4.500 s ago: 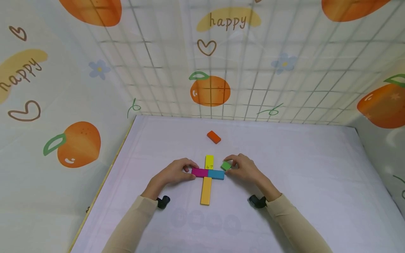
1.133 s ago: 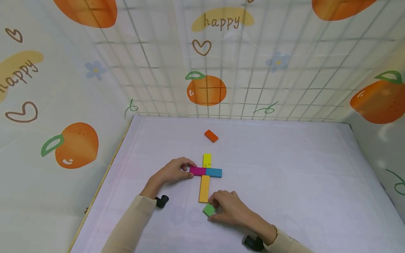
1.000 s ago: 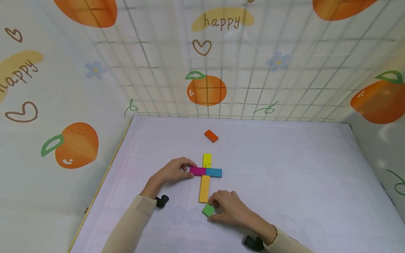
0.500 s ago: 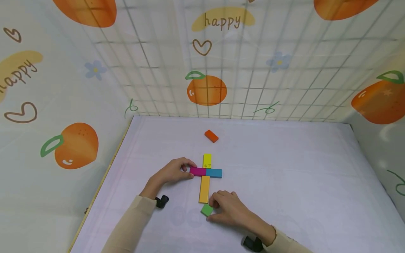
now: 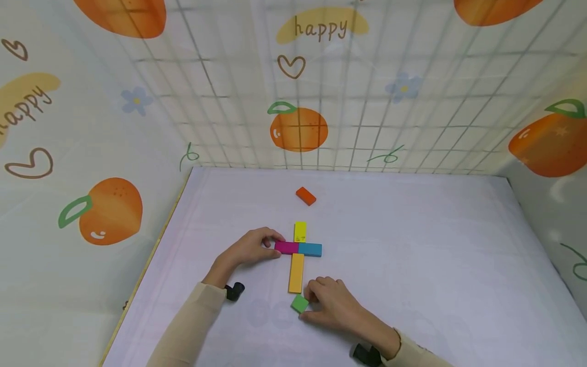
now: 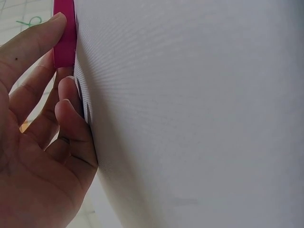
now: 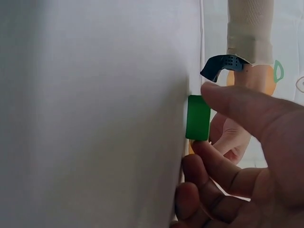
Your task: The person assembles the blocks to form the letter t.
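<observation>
My left hand [image 5: 251,247] pinches the left end of a magenta block [image 5: 286,247] between thumb and fingers; the left wrist view shows the thumb on the block's side [image 6: 65,40]. A blue block [image 5: 310,250] meets the magenta one end to end. Behind this row stands a yellow block [image 5: 300,231], and an amber long block [image 5: 296,273] runs from it toward me. At the amber block's near end, my right hand [image 5: 335,306] holds a small green block [image 5: 300,304], turned at an angle. Thumb and index finger grip opposite edges of that green block in the right wrist view.
An orange block [image 5: 305,196] lies by itself farther back on the white tabletop [image 5: 412,244]. A patterned cloth wall [image 5: 348,102] rises behind the table and at both sides. Black wrist cameras [image 5: 235,292] sit at both cuffs.
My right hand has carried the green block from beside the blue block to the amber block's near end, then nudged it slightly left. The left hand keeps its grip on the magenta block.
</observation>
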Demonstrator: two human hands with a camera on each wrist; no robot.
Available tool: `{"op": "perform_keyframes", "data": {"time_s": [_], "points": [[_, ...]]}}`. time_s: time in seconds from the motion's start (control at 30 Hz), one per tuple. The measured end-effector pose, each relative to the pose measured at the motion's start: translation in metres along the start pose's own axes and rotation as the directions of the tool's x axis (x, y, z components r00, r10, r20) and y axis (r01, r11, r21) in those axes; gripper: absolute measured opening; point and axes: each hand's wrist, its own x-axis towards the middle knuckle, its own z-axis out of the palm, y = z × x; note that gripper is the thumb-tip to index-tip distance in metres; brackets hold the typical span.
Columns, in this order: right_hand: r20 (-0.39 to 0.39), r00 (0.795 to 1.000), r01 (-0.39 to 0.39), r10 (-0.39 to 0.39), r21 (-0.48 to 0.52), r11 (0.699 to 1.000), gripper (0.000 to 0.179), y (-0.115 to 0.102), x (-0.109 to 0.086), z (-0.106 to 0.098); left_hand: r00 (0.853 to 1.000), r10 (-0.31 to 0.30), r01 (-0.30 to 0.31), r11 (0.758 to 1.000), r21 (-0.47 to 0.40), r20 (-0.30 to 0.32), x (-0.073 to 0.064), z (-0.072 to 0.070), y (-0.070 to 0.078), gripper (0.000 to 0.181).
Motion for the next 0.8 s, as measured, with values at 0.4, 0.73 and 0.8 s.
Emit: {"op": "perform_keyframes", "data": {"time_s": [0.4,0.73,0.8], "points": [[-0.051,0.999,0.001,-0.003,-0.033,0.999,0.038,-0.0012,-0.0043,0.0006,1.000,-0.005,0.005,1.000,0.010,-0.002,-0.0004,-0.0013,0.0044,0.032],[-0.049,0.999,-0.002,0.001,-0.019,1.000,0.038,-0.0018,-0.0070,0.0001,1.000,-0.024,0.024,1.000,0.014,-0.007,0.0003,0.0020,0.0024,0.033],[-0.048,0.999,-0.003,0.002,-0.018,1.000,0.038,-0.0018,-0.0075,0.0004,1.000,-0.025,0.025,1.000,0.016,-0.007,0.0000,0.0021,0.0031,0.033]]}}
